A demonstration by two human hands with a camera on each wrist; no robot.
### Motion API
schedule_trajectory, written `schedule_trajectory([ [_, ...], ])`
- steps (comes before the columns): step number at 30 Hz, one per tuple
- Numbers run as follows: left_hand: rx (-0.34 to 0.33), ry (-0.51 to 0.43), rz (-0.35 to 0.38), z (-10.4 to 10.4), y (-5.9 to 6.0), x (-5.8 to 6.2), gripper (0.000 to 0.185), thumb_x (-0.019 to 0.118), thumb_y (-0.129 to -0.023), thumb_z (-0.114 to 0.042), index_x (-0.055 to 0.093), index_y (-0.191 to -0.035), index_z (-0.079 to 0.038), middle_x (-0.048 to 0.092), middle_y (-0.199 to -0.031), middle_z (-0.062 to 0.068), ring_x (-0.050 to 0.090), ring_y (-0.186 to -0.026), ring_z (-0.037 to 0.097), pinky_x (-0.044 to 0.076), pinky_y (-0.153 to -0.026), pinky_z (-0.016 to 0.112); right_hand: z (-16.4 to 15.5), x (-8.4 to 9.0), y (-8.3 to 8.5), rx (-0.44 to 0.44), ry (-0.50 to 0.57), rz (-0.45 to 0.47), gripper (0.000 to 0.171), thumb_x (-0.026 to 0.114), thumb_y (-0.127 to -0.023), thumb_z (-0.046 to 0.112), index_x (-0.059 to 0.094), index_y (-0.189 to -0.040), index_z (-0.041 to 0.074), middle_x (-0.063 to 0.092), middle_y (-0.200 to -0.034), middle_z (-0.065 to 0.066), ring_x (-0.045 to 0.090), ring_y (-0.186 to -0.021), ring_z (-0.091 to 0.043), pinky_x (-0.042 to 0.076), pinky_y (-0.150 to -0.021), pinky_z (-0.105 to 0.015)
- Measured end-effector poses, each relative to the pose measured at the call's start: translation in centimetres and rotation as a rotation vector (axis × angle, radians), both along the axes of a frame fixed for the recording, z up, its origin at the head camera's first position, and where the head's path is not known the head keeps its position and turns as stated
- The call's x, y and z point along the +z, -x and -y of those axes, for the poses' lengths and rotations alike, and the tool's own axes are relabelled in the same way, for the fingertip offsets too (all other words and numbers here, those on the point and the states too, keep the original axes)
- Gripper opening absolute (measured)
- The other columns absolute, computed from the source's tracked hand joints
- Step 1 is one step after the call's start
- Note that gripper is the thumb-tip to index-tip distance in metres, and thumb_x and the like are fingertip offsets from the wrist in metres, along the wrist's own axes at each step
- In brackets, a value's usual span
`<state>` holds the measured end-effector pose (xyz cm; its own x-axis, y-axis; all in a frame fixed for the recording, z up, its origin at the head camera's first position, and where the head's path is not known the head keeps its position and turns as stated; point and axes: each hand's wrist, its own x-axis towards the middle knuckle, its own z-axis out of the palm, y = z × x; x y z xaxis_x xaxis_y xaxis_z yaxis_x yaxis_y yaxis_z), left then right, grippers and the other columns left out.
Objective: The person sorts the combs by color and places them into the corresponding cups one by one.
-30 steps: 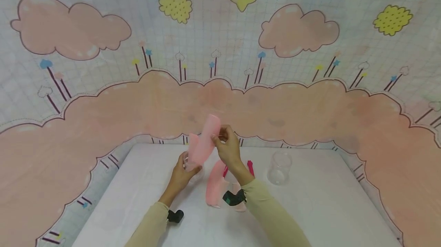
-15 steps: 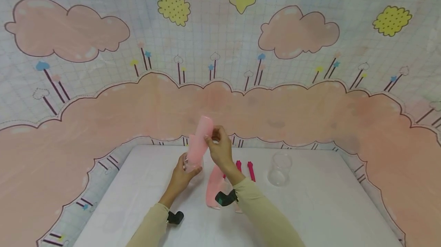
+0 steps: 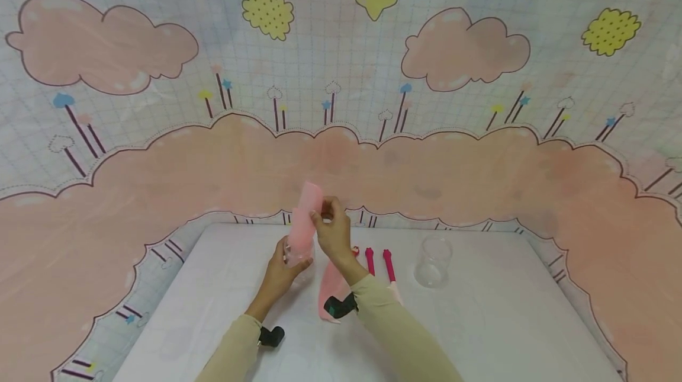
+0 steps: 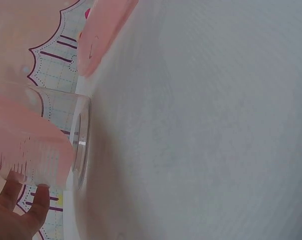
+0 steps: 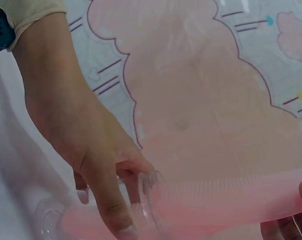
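My left hand [image 3: 288, 263] grips a small clear cup [image 3: 299, 254] standing on the white table [image 3: 479, 323]. A pink comb [image 3: 306, 213] stands nearly upright with its lower end in that cup. My right hand [image 3: 324, 214] pinches the comb near its top. In the left wrist view the cup [image 4: 81, 142] lies beside the comb's teeth [image 4: 30, 150], with my fingers [image 4: 38, 202] at the bottom left. In the right wrist view the left hand [image 5: 80, 135] wraps the cup rim [image 5: 146, 197] and the comb [image 5: 231, 205] runs across to the right.
A second pink comb [image 3: 331, 284] lies on the table under my right forearm. Two magenta sticks [image 3: 379, 262] lie just right of it. Another clear cup [image 3: 433, 260] stands further right. A cloud-patterned cloth [image 3: 341, 103] hangs behind the table.
The right hand has moved left and slightly down with the comb, which now stands more upright in the cup. The magenta sticks have come into view from behind the right arm.
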<state>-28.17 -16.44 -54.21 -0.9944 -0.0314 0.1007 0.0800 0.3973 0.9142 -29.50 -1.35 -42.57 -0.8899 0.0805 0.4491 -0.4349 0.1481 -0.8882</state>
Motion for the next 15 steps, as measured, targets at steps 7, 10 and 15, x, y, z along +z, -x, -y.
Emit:
schedule_trajectory([
  [7, 0.002, 0.001, 0.011, 0.0, -0.2, -0.1, 0.095, 0.076, -0.081, -0.049, 0.022, -0.152, -0.016, 0.038, -0.155, 0.015, 0.041, -0.139, 0.037, 0.037, -0.11, 0.062, 0.2, -0.9, 0.1, -0.009, -0.032, 0.029, 0.019, 0.067, -0.091, 0.006, 0.06, -0.108, 0.005, 0.069, -0.102, -0.015, 0.067, -0.092, -0.024, 0.056, -0.08, -0.026],
  [10, 0.004, 0.004, 0.01, 0.0, -0.3, -0.2, 0.095, 0.076, -0.081, -0.049, 0.023, -0.152, -0.016, 0.036, -0.156, 0.015, 0.04, -0.14, 0.037, 0.037, -0.111, 0.062, 0.2, -1.4, 0.1, -0.011, -0.053, 0.028, 0.018, 0.067, -0.092, 0.007, 0.06, -0.108, 0.005, 0.069, -0.102, -0.014, 0.066, -0.092, -0.023, 0.056, -0.079, -0.025],
  [15, 0.011, 0.013, -0.009, 0.0, -0.4, -0.2, 0.093, 0.077, -0.081, -0.047, 0.024, -0.152, -0.015, 0.034, -0.157, 0.016, 0.039, -0.141, 0.037, 0.036, -0.112, 0.06, 0.3, -1.9, 0.0, -0.01, -0.071, 0.031, 0.018, 0.067, -0.092, 0.008, 0.06, -0.109, 0.006, 0.068, -0.103, -0.013, 0.065, -0.093, -0.021, 0.056, -0.081, -0.025],
])
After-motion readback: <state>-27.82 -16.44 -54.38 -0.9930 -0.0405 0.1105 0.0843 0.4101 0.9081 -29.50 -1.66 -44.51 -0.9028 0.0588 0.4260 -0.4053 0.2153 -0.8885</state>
